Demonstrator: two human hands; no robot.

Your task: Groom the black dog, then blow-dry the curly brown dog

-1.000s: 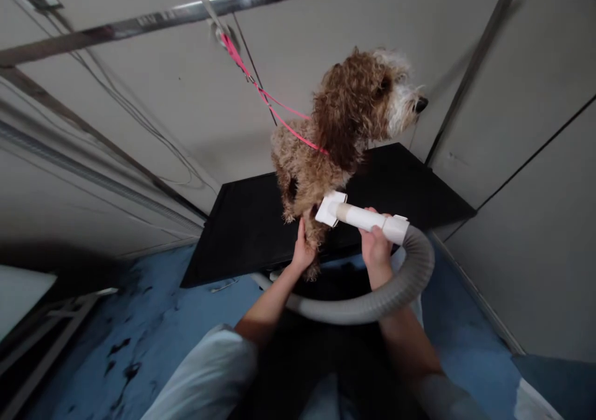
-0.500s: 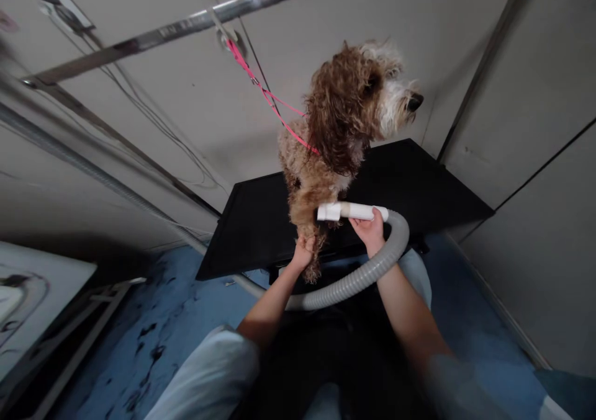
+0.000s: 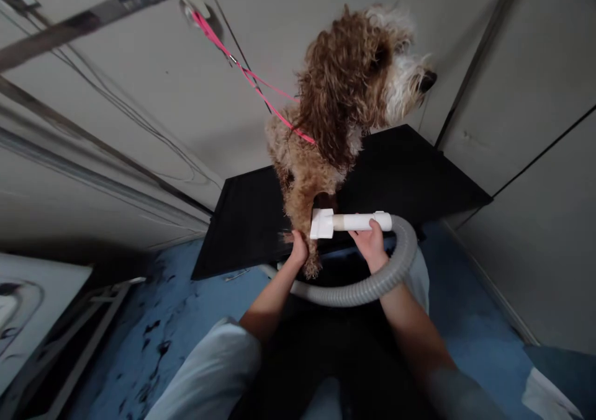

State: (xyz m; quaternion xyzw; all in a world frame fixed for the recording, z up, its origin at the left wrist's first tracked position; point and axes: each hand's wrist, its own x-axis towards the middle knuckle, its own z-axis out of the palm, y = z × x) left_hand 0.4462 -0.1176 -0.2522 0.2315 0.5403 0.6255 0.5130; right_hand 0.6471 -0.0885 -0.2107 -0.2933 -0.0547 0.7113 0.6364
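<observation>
– White flare-tipped plastic nozzle (image 3: 351, 222) has turned broadside since 0.5 s ago. Grips?
– Right hand (image 3: 372, 245) holds nozzle beside curly tan foreleg (image 3: 299, 208) of brown-and-white dog (image 3: 333, 116); left hand (image 3: 298, 250) touches foreleg, closure unclear. Best: steady foreleg, even passes.

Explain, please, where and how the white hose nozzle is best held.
The white hose nozzle is probably best gripped around its slim, straight tube, from below, near its rear end, as the right hand does: the flared head points at the dog's foreleg, and the ribbed hose curves down behind.
</observation>
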